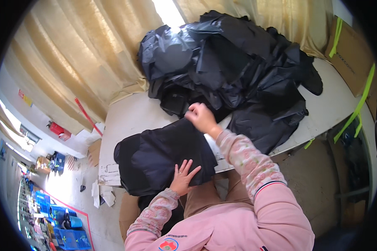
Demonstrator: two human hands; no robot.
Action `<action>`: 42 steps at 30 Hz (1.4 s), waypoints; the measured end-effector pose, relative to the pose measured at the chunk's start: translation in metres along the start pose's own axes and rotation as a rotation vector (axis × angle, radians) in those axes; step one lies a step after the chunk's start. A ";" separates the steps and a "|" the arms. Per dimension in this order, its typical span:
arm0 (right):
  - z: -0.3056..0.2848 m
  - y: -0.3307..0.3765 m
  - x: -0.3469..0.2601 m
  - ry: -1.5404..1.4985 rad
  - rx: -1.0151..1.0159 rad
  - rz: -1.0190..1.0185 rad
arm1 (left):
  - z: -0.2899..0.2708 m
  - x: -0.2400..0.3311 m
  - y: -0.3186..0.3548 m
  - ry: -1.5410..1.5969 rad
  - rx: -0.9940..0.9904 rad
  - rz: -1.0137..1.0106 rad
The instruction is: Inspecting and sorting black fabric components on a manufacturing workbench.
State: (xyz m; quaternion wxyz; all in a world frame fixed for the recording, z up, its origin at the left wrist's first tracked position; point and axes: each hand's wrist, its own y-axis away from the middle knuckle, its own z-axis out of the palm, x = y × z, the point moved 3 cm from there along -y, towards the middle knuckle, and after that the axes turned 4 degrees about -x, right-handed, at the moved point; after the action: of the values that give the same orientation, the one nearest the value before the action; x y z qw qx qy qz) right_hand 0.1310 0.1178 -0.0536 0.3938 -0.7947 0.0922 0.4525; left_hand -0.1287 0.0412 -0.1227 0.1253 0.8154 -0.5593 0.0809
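Note:
A thick, flat pile of folded black fabric pieces (155, 154) lies at the table's front edge, partly hanging over it. My left hand (183, 178) rests flat on the near right part of the pile, fingers spread, a ring on one of them. At the pile's far right corner my right hand (200, 117) is closed, its fingers curled and slightly blurred; whatever is between them is hidden. Behind both hands rises a big loose heap of black, partly shiny fabric pieces (226, 62).
Under everything is a white table (125, 117) with a worn front edge. Yellow curtains (88, 54) hang behind it. Cardboard boxes (351, 58) with bright green straps stand at the right. Blue crates (71, 238) sit on the floor at lower left.

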 end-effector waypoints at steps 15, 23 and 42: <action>-0.234 0.018 0.068 0.505 0.201 0.004 | 0.001 0.004 -0.009 0.067 -0.020 -0.006; -0.364 0.091 0.102 1.006 0.243 0.210 | -0.042 0.017 -0.024 0.175 -0.094 0.091; -0.233 0.064 -0.131 -0.092 0.103 -0.306 | -0.114 0.187 -0.133 1.282 0.200 0.317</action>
State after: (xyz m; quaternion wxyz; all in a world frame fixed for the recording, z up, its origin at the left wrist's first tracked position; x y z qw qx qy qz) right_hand 0.1742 -0.1178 0.0807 0.5020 -0.7568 -0.0249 0.4179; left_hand 0.0638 -0.0461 0.0218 0.3431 0.5216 -0.4772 0.6185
